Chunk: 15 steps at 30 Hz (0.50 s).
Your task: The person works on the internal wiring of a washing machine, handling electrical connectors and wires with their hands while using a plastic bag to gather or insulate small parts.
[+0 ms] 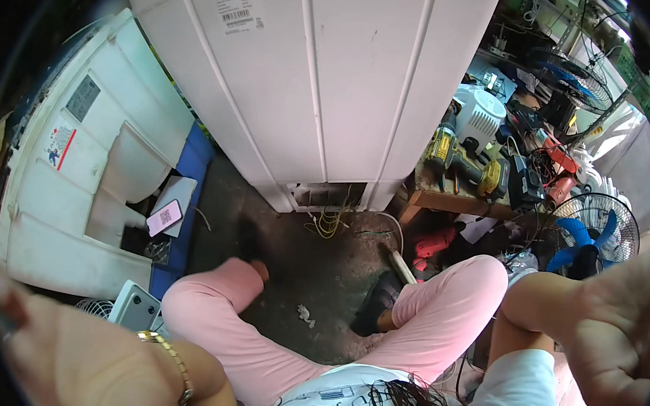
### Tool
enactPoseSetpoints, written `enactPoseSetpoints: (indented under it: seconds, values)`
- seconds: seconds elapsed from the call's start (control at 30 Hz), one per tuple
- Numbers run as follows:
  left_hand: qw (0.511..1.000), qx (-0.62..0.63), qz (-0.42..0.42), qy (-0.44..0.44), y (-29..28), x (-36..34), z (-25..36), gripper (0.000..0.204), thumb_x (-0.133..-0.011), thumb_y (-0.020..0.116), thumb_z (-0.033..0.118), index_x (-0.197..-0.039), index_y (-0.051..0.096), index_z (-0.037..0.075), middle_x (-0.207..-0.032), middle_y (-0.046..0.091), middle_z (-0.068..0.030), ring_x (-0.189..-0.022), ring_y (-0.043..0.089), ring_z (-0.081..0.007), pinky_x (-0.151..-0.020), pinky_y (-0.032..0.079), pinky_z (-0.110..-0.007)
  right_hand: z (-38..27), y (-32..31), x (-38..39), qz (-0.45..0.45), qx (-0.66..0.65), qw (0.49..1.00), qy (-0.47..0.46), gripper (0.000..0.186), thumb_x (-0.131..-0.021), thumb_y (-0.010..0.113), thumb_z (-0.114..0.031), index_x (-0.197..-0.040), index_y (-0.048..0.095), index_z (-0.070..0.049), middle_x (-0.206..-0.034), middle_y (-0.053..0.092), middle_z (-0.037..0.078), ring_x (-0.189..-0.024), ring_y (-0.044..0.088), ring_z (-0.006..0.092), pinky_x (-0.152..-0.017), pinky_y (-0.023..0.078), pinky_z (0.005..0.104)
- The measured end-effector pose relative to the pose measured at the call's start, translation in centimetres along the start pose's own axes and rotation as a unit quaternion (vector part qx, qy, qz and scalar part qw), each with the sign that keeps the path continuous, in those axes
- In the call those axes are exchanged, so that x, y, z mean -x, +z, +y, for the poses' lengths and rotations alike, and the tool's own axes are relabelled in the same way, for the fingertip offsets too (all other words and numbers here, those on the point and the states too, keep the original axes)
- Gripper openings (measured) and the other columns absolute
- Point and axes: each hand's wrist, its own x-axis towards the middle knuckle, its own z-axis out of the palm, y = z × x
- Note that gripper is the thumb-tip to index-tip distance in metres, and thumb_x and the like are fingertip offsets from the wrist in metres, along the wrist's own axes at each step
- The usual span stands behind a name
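Observation:
My left hand [68, 358] is raised close in at the lower left, palm showing, with a gold band on the wrist. Its fingers run into the dark rim, spread apart where they show; nothing is seen in it. At the right edge my right hand [620, 333] is lifted too, palm open and its fingertips lost in shadow. Neither hand touches the tall white appliance casing [358, 76] standing in front of me. Yellow wires [329, 223] hang from the opening at its base.
A second white casing [50, 204] stands at left beside a lit phone [164, 218]. On the right, a wooden bench [455, 200] carries cordless drills [492, 178] and tangled tools. A blue-bladed fan [586, 235] sits near my right arm. Crumpled scrap [305, 315] lies on the dark floor.

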Motion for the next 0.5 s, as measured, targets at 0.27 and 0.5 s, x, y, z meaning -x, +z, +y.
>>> enactPoseSetpoints:
  seconds: [0.27,0.5]
  values:
    - [0.823,0.029,0.097,-0.559,9.3,18.1,-11.5,0.058,-0.099,0.049,0.034,-0.142,0.040,-0.005,-0.139,0.049,-0.0149,-0.129,0.046,-0.0232,-0.101,0.038,-0.037,11.6,6.8,15.2,0.092,0.101,0.913,0.383,0.067,-0.093,0.062,-0.027,-0.145,0.030,0.001,-0.146,0.036,0.018,-0.132,0.039,0.0302,-0.109,0.034,0.0437]
    - [0.737,0.245,0.145,-0.613,9.8,27.1,-31.1,0.071,-0.102,0.038,0.057,-0.147,0.037,0.003,-0.148,0.043,-0.0108,-0.136,0.040,-0.0236,-0.113,0.032,-0.039,19.6,5.7,28.3,0.076,0.078,0.816,0.568,0.086,-0.092,0.055,-0.062,-0.149,0.031,-0.003,-0.143,0.044,0.015,-0.131,0.042,0.0259,-0.111,0.031,0.0381]
